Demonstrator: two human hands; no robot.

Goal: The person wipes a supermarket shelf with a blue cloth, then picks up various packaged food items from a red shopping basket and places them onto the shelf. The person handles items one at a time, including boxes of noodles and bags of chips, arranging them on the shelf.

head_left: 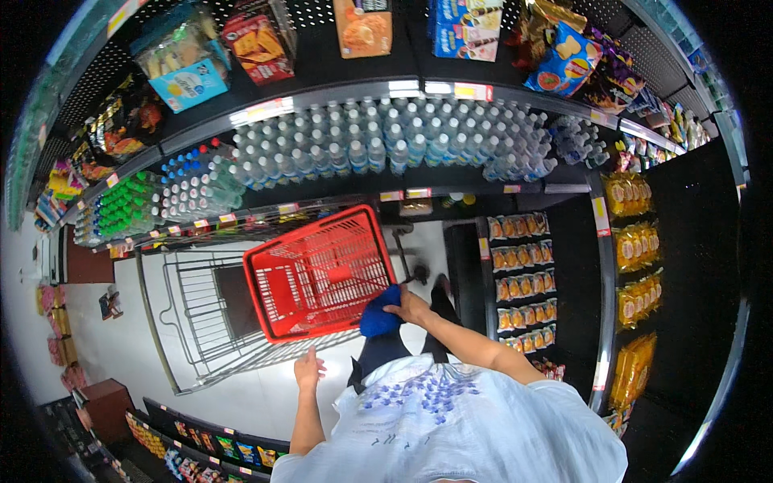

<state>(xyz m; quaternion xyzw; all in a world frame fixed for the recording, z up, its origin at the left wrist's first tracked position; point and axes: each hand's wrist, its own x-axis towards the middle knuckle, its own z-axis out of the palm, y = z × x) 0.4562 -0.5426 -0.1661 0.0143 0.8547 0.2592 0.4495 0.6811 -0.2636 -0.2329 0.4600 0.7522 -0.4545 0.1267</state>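
Observation:
My right hand (413, 307) is closed on a bunched blue cloth (382, 312), which hangs at the near right corner of a red plastic shopping basket (274, 328). Through the basket's open top its slatted walls show, with no goods visible inside. The basket rests on a grey wire shopping cart (189, 318) that reaches out to the left. Below the basket's near edge, my left hand (308, 368) is held out apart from it, fingers loosely spread and holding nothing.
Ahead, a long shelf carries rows of clear water bottles (354, 153) and green-capped bottles (121, 201). Boxed and bagged snacks (362, 30) stand above. To the right, racks hold packaged buns (523, 258) and yellow packs (636, 298). A low snack shelf (209, 439) lies at lower left.

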